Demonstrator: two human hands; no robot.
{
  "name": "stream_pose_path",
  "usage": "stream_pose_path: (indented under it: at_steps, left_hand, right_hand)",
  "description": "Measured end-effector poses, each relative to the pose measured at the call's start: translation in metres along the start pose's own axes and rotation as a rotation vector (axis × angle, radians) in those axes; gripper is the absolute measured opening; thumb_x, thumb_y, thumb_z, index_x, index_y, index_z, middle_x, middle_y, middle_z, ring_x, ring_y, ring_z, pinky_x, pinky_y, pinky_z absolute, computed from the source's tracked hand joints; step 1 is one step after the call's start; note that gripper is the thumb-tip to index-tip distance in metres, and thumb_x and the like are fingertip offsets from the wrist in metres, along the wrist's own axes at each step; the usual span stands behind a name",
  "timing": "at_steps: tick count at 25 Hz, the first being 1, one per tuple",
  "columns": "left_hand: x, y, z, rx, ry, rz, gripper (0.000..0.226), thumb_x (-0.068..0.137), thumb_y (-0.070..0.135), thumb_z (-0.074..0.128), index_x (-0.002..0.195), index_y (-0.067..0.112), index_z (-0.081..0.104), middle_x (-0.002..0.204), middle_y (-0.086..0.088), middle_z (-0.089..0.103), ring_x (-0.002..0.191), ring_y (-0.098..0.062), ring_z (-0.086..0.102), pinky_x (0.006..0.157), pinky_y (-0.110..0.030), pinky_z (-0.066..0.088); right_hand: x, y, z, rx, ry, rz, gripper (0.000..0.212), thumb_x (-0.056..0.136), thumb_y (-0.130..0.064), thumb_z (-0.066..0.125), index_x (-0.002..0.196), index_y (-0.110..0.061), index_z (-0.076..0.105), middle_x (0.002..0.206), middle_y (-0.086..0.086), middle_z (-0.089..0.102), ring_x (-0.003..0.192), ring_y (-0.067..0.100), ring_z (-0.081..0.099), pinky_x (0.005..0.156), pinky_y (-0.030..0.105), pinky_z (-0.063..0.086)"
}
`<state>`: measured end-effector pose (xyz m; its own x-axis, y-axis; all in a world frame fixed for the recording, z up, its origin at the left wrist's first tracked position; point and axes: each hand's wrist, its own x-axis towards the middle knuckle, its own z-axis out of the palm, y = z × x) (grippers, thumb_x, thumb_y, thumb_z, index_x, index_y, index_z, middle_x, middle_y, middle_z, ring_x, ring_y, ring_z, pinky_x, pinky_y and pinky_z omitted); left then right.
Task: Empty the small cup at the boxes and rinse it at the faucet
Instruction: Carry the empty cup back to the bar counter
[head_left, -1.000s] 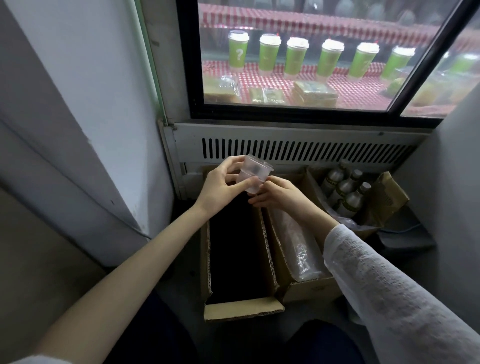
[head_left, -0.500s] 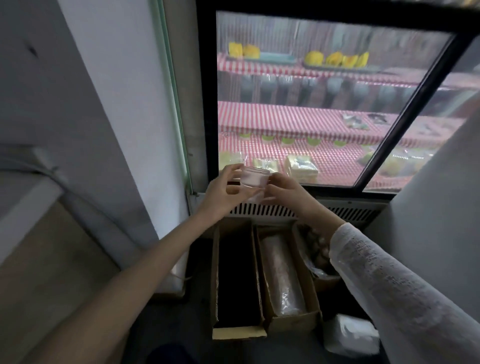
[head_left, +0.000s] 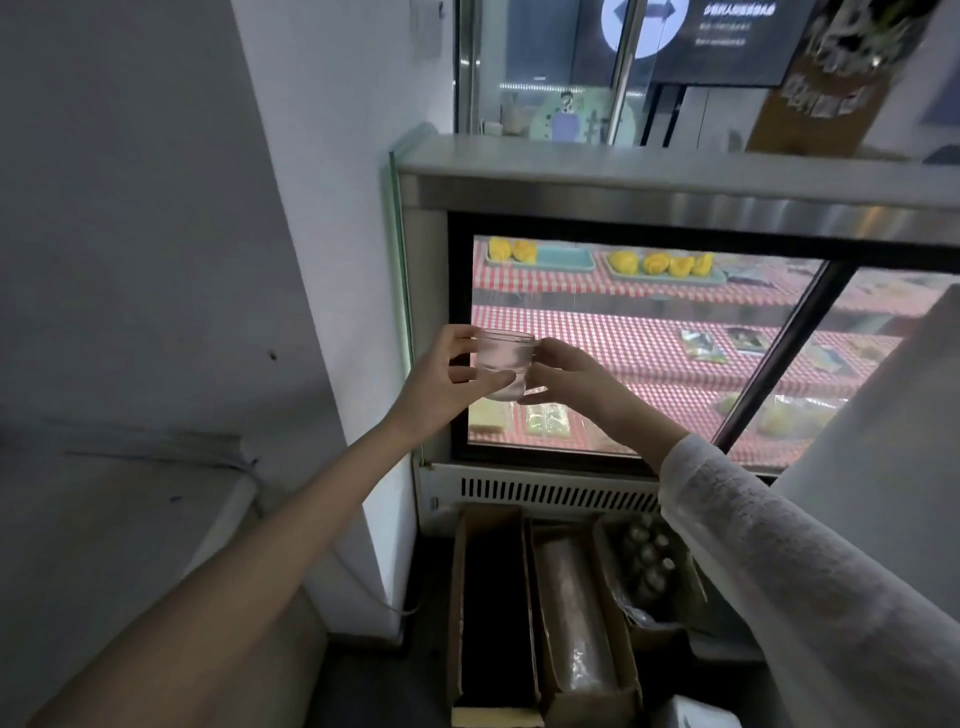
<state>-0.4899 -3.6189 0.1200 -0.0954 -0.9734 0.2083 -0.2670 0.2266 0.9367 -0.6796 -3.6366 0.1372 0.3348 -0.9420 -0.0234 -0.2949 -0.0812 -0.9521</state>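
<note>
Cup: small clear cup (head_left: 505, 364) held upright, frame centre.
Left hand (head_left: 447, 382): fingers wrapped around cup.
Right hand (head_left: 566, 376): fingers pinching cup's side.

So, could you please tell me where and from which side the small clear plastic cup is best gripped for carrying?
Probably around the mid-wall, from the side, as a one-hand wrap. The small clear plastic cup stands upright with its open rim up, and its round, slightly tapered wall fits a wrap. The left hand already holds it so; the right hand steadies the opposite side.
</note>
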Motion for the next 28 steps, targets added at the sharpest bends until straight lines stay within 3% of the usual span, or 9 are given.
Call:
stream_pose_path:
  at_steps: [4,7,11,14,17,21,28]
  left_hand:
    - [0.010,0.054,-0.033,0.021,0.018,0.003,0.053,0.081,0.022,0.080,0.124,0.024,0.048,0.112,0.018,0.057,0.088,-0.005,0.070,0.076,-0.015,0.055]
    - [0.021,0.088,-0.057,0.027,0.022,-0.014,0.054,0.080,0.025,0.081,0.124,0.022,0.050,0.115,0.013,0.061,0.093,-0.002,0.068,0.081,-0.017,0.055]
    - [0.037,0.114,-0.086,0.051,-0.025,-0.064,0.065,0.072,0.042,0.084,0.126,0.017,0.058,0.128,0.003,0.066,0.113,-0.017,0.066,0.101,-0.040,0.054]
    - [0.043,0.132,-0.103,0.051,-0.043,-0.069,0.078,0.059,0.055,0.081,0.125,0.018,0.061,0.126,0.003,0.068,0.114,-0.018,0.067,0.104,-0.044,0.052]
    - [0.045,0.145,-0.113,0.055,-0.074,-0.060,0.068,0.066,0.048,0.082,0.125,0.020,0.064,0.123,0.003,0.071,0.114,-0.017,0.067,0.105,-0.044,0.051]
    - [0.043,0.152,-0.119,0.056,-0.078,-0.053,0.052,0.079,0.031,0.082,0.127,0.020,0.064,0.123,0.003,0.071,0.113,-0.015,0.067,0.105,-0.041,0.051]
    - [0.033,0.154,-0.124,0.043,-0.061,-0.061,0.055,0.078,0.033,0.082,0.128,0.021,0.063,0.126,0.002,0.069,0.116,-0.018,0.066,0.100,-0.036,0.053]
  right_hand:
    - [0.006,-0.062,-0.003,-0.031,-0.014,-0.029,0.030,0.098,-0.008,0.049,0.126,0.002,0.053,0.126,0.023,0.060,0.111,0.036,0.064,0.087,0.034,0.058]
    - [0.013,-0.104,-0.004,-0.063,-0.017,-0.050,0.031,0.097,-0.009,0.049,0.127,-0.001,0.053,0.124,0.018,0.061,0.106,0.030,0.066,0.083,0.028,0.059]
    - [0.019,-0.147,-0.003,-0.106,0.020,-0.062,0.031,0.097,-0.007,0.049,0.127,-0.001,0.054,0.122,0.015,0.062,0.102,0.026,0.067,0.071,0.017,0.059]
    - [0.023,-0.171,0.000,-0.121,0.044,-0.064,0.031,0.096,-0.005,0.050,0.127,-0.003,0.055,0.122,0.013,0.064,0.102,0.026,0.068,0.073,0.019,0.060]
    - [0.026,-0.186,0.004,-0.157,0.058,-0.070,0.032,0.095,-0.006,0.051,0.127,-0.005,0.055,0.123,0.011,0.064,0.100,0.025,0.069,0.078,0.024,0.060]
    - [0.022,-0.198,0.011,-0.166,0.072,-0.082,0.031,0.096,-0.005,0.051,0.127,-0.002,0.055,0.123,0.012,0.062,0.105,0.028,0.066,0.072,0.019,0.059]
    - [0.018,-0.203,0.015,-0.178,0.034,-0.099,0.031,0.096,-0.007,0.053,0.126,-0.002,0.055,0.117,0.011,0.063,0.105,0.027,0.066,0.075,0.021,0.059]
